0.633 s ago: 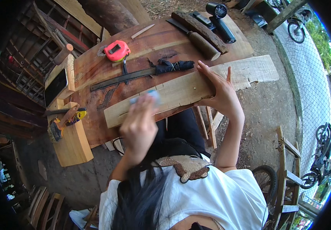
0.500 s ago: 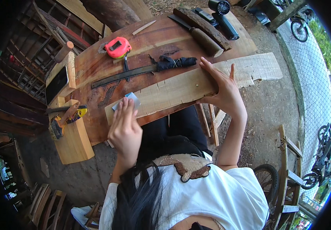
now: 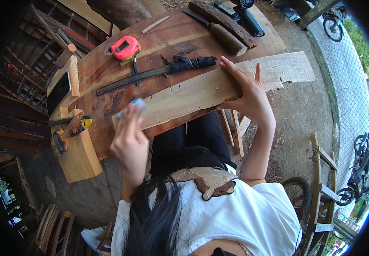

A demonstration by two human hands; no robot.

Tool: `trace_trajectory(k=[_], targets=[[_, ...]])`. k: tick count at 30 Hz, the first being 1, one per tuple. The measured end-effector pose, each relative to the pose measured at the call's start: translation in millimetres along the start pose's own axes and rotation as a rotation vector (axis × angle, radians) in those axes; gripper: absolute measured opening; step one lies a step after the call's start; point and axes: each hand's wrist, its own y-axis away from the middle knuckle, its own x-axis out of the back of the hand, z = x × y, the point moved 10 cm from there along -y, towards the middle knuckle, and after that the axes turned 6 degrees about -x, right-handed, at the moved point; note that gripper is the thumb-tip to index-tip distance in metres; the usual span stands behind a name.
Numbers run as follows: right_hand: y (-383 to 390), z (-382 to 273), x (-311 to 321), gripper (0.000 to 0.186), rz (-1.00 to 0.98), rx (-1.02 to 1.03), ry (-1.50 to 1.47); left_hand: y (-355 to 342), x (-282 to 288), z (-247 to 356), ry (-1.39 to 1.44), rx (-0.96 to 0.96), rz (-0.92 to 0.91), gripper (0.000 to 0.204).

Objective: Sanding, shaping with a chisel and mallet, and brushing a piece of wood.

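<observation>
Board [image 3: 184,100], one: long, pale, lying along the near side of the desk [image 3: 159,42], its right end jutting out beyond. It is showing fine cracks, a small round spot and a ragged near edge (notched toward the right). Right hand [image 3: 251,96]: fingers are lying spread across it. Left hand [image 3: 130,147]: fingers are covering a blurred blue pad [image 3: 139,103]; whether gripping, I cannot tell.

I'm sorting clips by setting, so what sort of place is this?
Probably a small, partly open-air woodworking area. A red tape measure lies on the wooden table, a long pale board reaches past the table's edge, and a chain-link fence shows at the right.
</observation>
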Motion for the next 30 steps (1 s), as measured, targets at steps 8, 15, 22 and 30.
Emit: trace_trajectory(k=[8,15,22,30], targets=[[-3,-11,-5,0.104,-0.018,0.027,0.001,-26,-47,98,-0.094,-0.317,0.004,0.028],[1,0,-1,0.106,0.031,0.017,-0.001,-3,-13,18,0.027,-0.130,0.011,0.030],[-1,-5,0,0.104,0.022,0.033,0.033,-3,-14,24,-0.030,0.042,-0.048,0.034],[-1,-2,-7,0.105,0.004,0.019,0.053,0,-16,35,-0.018,-0.189,0.006,0.031]])
